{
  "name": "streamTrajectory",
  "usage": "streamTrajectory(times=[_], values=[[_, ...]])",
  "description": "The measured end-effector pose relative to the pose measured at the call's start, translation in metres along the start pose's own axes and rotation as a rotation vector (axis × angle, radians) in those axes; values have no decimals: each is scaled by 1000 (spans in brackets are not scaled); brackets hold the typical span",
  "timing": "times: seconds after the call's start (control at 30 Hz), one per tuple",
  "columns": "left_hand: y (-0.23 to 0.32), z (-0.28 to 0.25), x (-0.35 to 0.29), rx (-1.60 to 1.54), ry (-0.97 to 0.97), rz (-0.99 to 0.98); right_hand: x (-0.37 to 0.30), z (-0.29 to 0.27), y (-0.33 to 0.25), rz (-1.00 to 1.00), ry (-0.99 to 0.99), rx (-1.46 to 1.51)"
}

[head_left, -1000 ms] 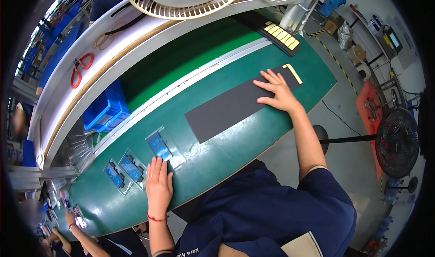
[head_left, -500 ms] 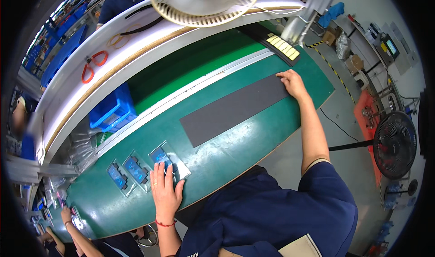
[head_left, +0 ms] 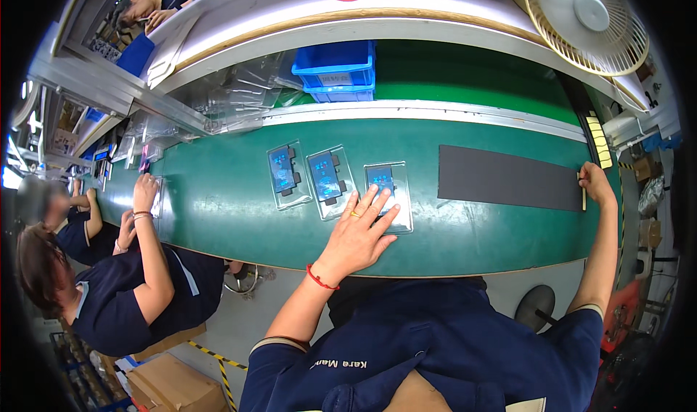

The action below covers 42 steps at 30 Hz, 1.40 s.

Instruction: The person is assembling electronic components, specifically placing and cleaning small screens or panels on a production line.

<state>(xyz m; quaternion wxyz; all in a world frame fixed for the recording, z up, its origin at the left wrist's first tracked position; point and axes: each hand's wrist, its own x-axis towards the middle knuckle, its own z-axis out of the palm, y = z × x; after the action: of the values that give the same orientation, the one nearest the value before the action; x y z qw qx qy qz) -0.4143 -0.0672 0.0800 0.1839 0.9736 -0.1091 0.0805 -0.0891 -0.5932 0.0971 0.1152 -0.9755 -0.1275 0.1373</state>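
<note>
My left hand lies with spread fingers over the rightmost of three clear plastic trays, its fingertips on the blue-filmed flat part inside. The other two trays, left of it, each hold a similar blue part with small dark tabs along one side. Far to the right, my right hand has its fingers closed at the end of a long dark grey sheet lying flat on the green table. A narrow pale yellow strip shows there, running down from the fingertips along the sheet's edge.
A dark holder with yellow pads stands beyond my right hand. Stacked blue bins and clear plastic packaging are behind the metal rail. A fan hangs at upper right. A co-worker works at the left.
My view has turned, so the table now runs level and co-workers show at the left. My left hand stays on the same tray. The pale yellow strip by my right hand shows more fully.
</note>
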Motion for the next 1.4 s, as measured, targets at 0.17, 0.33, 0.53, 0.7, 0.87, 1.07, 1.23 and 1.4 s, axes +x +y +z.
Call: streamTrajectory(times=[0.17, 0.33, 0.53, 0.7, 0.87, 1.07, 1.23, 1.4], values=[[-2, 8, 0, -54, 42, 15, -30, -6, -102, -100, 456, 117], [-6, 12, -3, -55, 67, 21, -38, 44, -276, -471, 65, 696], [-4, 10, 0, -85, 148, -10, -19, 102, -387, -754, -90, 586], [-5, 9, 0, -93, 168, -27, -9, 120, -414, -763, -132, 416], [-5, 11, -2, -101, 186, -29, -8, 121, -425, -793, -155, 344], [-5, 11, -2, -104, 186, -27, -13, 113, -433, -677, -202, 425], [-5, 9, -2, -106, 181, -30, -12, 118, -434, -739, -184, 352], [-6, 12, 0, -113, 178, -27, -18, 128, -431, -721, -61, 299]])
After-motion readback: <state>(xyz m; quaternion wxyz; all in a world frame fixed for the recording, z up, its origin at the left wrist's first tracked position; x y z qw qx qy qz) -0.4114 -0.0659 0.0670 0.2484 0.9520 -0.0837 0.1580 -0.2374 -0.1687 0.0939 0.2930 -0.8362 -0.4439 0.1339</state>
